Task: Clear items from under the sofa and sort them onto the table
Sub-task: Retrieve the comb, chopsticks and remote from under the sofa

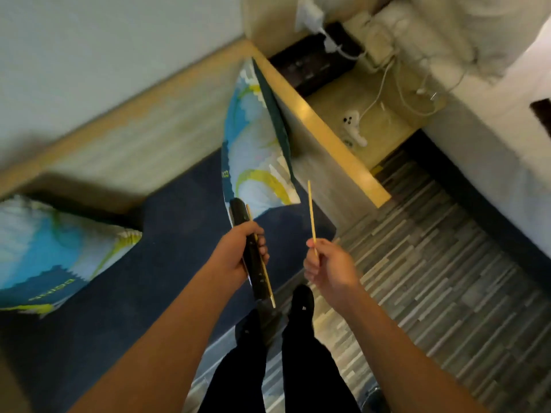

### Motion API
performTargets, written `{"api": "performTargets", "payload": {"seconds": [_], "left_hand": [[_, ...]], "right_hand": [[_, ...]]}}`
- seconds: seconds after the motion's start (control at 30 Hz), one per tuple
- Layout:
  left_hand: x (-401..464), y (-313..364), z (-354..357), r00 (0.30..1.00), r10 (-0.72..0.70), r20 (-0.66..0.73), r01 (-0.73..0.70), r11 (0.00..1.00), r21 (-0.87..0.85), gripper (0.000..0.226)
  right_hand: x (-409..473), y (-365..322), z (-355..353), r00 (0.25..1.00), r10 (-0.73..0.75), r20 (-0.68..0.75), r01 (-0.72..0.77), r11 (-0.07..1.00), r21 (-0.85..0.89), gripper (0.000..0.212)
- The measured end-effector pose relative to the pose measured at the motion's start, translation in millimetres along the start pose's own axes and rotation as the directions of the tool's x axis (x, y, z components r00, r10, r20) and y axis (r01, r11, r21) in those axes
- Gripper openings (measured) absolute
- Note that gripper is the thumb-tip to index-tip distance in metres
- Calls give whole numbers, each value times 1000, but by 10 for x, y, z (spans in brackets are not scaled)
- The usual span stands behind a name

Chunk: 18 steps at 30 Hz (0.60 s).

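Observation:
My left hand (241,251) grips a long black remote control (238,213) together with a thin wooden stick (269,289) lying along it. My right hand (326,265) pinches a second thin wooden stick (311,213), held upright with its tip pointing away from me. Both hands hover above the dark blue sofa seat (167,248) near its right end. The space under the sofa is hidden from this angle.
Two blue, white and yellow cushions (256,150) (50,251) rest on the sofa. A wooden armrest (325,129) borders the seat. Beyond it a small white plush toy (353,129) and white cables (396,84) lie on a low surface. A white bed (492,129) stands to the right, on striped grey flooring (447,278).

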<state>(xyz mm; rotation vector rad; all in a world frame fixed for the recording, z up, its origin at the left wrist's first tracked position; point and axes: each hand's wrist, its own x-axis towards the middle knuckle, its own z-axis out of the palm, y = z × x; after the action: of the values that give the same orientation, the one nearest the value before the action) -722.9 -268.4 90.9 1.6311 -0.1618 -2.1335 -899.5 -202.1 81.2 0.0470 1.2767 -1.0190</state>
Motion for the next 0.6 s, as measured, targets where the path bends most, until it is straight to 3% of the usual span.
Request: {"api": "performTargets", "payload": {"seconds": [0.1, 0.27, 0.37, 0.47, 0.6], "left_hand": [[-592, 278, 11, 999, 50, 19, -50, 999, -18, 13], [-1658, 880, 247, 973, 207, 103, -208, 978, -1, 11], [-2207, 1294, 360, 921, 338, 192, -347, 938, 16, 7], [-2656, 1618, 412, 864, 413, 288, -436, 900, 17, 9], [-3132, 1985, 650, 794, 475, 378, -530, 846, 50, 10]], "right_hand": [[-561, -188, 369, 1000, -13, 9, 13, 999, -40, 26], [-1353, -700, 1099, 974, -148, 170, 200, 916, -349, 33], [-1707, -1028, 1510, 908, -259, 330, 387, 822, -418, 43], [-2060, -1311, 1771, 797, -392, 460, 586, 688, -428, 36], [-2537, -1748, 1957, 671, -551, 496, 731, 603, -319, 27]]}}
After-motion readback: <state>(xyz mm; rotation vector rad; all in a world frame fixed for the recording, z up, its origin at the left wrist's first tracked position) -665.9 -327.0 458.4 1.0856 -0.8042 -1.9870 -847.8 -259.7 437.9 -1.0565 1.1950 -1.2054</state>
